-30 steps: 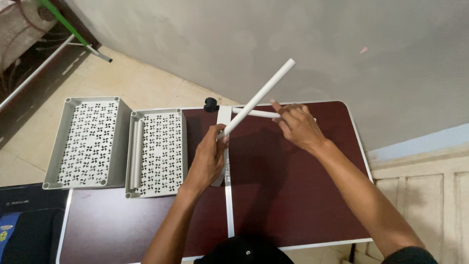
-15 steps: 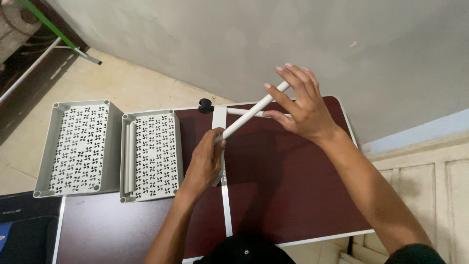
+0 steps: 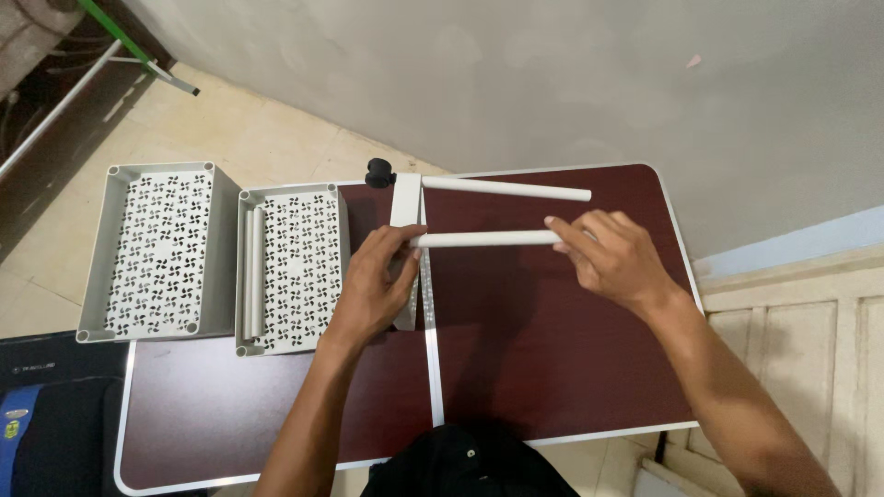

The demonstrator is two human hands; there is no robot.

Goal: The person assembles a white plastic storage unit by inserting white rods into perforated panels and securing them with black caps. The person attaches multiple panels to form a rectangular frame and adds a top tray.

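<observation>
On the dark red folding table (image 3: 552,368) a white flat panel (image 3: 405,198) lies along the centre seam. My left hand (image 3: 373,285) presses on this panel and grips the near end of a white tube (image 3: 483,239). My right hand (image 3: 612,258) holds the tube's far end, keeping it level across the table. A second white tube (image 3: 506,189) sticks out from the panel's far end, parallel to the first.
Two grey perforated trays stand at the left: one (image 3: 157,248) hanging off the table edge, the other (image 3: 295,267) on the table with white tubes (image 3: 250,271) lying inside. A black knob (image 3: 378,172) sits at the far edge. A dark bag (image 3: 55,433) lies bottom left.
The tube was slanted upward a second ago; my right hand has swung it down until it lies level, parallel to the other tube. My left hand stayed at the panel.
</observation>
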